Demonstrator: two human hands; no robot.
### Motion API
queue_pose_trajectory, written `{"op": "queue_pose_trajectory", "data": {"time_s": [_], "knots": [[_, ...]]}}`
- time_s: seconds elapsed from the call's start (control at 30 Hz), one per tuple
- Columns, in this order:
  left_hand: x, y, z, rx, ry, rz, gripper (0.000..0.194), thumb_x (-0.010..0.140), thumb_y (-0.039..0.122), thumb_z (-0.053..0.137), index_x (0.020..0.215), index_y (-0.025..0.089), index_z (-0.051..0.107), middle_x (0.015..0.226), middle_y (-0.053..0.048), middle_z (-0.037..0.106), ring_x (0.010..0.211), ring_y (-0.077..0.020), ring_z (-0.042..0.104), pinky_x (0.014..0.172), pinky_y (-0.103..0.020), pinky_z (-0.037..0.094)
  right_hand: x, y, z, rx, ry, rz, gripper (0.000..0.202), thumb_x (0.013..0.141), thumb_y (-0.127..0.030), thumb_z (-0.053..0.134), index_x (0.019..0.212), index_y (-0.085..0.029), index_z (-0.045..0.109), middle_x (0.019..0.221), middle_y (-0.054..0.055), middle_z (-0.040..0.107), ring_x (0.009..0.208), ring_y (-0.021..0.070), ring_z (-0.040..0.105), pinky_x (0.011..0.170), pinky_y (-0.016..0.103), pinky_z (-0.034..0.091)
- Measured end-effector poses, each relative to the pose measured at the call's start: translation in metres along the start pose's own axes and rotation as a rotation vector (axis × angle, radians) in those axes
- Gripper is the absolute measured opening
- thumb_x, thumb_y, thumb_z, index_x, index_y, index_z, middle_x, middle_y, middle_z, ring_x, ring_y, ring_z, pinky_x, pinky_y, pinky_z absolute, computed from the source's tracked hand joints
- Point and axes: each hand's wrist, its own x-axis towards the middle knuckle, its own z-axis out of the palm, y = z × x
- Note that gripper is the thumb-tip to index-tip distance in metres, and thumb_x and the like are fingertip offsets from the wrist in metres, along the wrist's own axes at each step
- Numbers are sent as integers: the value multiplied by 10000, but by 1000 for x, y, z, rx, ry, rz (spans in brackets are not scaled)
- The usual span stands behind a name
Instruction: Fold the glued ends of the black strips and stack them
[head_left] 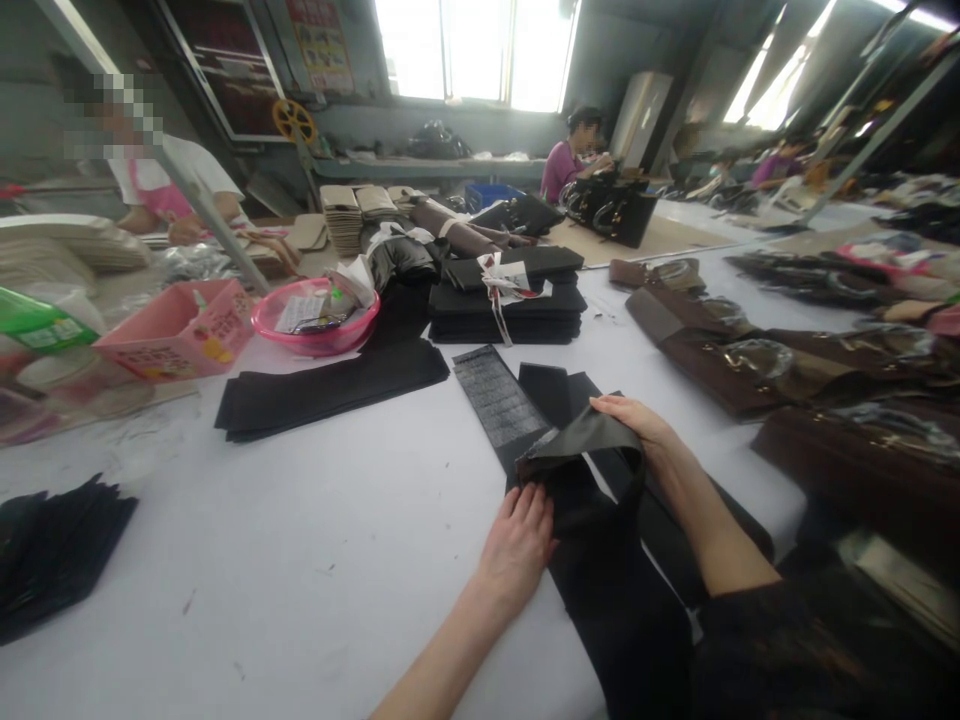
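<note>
A long black strip of leather-like material (600, 580) lies on the white table (315, 560) in front of me, its far end folded back into a raised loop (592, 440). My left hand (517, 545) presses flat on the strip just left of the fold, fingers on its edge. My right hand (637, 425) grips the top of the folded loop from the right side. Just beyond the fold lies a grey textured strip (499, 400) and another black piece (551, 390).
A pile of black strips (330, 390) lies to the left, a stack of black panels (506, 300) further back, and a pink bowl (315, 320) and pink box (180, 335). Brown bag parts (750, 365) crowd the right. Black pieces (52, 550) sit at the near left. Other people work at the back.
</note>
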Motion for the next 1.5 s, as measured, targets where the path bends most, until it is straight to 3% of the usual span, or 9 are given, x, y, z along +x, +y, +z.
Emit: {"op": "queue_pose_trajectory", "data": {"time_s": [0.33, 0.5, 0.63, 0.77, 0.83, 0.93, 1.1, 1.33, 1.5], "knots": [[-3, -1, -18, -478, 87, -97, 377, 876, 268, 553, 1234, 150, 573, 1334, -149, 525, 1296, -308, 421, 1110, -480, 309, -104, 38, -2, -66, -117, 17, 326, 750, -434, 727, 926, -178, 628, 924, 52, 701, 844, 204, 660, 749, 300, 539], [-6, 19, -43, -1490, 167, -629, 416, 944, 468, 383, 1110, 174, 626, 1047, -120, 666, 975, -259, 633, 846, -376, 508, -125, 68, 35, -48, -125, -66, 364, 792, -435, 681, 1041, -178, 617, 1045, 72, 686, 946, 239, 644, 867, 367, 512], [-2, 30, -54, -2074, 192, -937, 593, 785, 607, 605, 1146, 136, 624, 991, -132, 703, 956, -279, 650, 860, -375, 498, -125, 82, 50, -116, -133, -151, 378, 815, -426, 654, 1094, -175, 611, 1066, 71, 679, 996, 234, 627, 907, 359, 486], [-5, 31, -51, -2028, 181, -993, 609, 626, 421, 827, 1119, 111, 649, 1010, -142, 711, 962, -291, 654, 909, -381, 472, -118, 79, 34, -277, -202, -68, 403, 874, -531, 520, 1006, -165, 623, 869, 65, 695, 756, 207, 664, 668, 310, 526], [-9, 28, -48, -2005, 174, -993, 556, 665, 394, 804, 1117, 109, 651, 1042, -147, 704, 959, -284, 657, 905, -372, 472, -110, 75, 19, -419, -85, -34, 432, 905, -552, 428, 950, -173, 630, 774, 54, 678, 614, 187, 646, 550, 287, 492], [-14, 24, -46, -1990, 150, -945, 499, 729, 362, 759, 1148, 120, 637, 1104, -146, 685, 976, -278, 652, 893, -358, 475, -96, 70, 7, -713, 169, -282, 281, 887, -450, 511, 919, -219, 669, 872, 40, 667, 735, 181, 649, 654, 281, 496], [-16, 23, -47, -1980, 161, -902, 531, 771, 335, 726, 1240, 129, 584, 1154, -145, 665, 1017, -273, 636, 904, -355, 470, -83, 64, 18, -931, 114, -577, 193, 871, -308, 572, 1029, -282, 681, 1023, 15, 639, 913, 176, 611, 780, 279, 477], [-16, 25, -44, -1978, 172, -903, 526, 771, 343, 725, 1235, 136, 588, 1142, -139, 671, 997, -267, 643, 893, -354, 477, -70, 55, 28, -1190, 11, -710, 155, 882, -229, 564, 965, -268, 689, 1014, 14, 647, 968, 179, 586, 843, 288, 438], [-15, 27, -45, -1948, 179, -921, 477, 743, 342, 746, 1149, 117, 633, 1098, -143, 686, 973, -269, 649, 905, -369, 473, -57, 56, 35, -1211, 123, -656, 107, 873, -244, 561, 868, -240, 668, 892, -3, 652, 841, 148, 601, 737, 251, 410]]}}
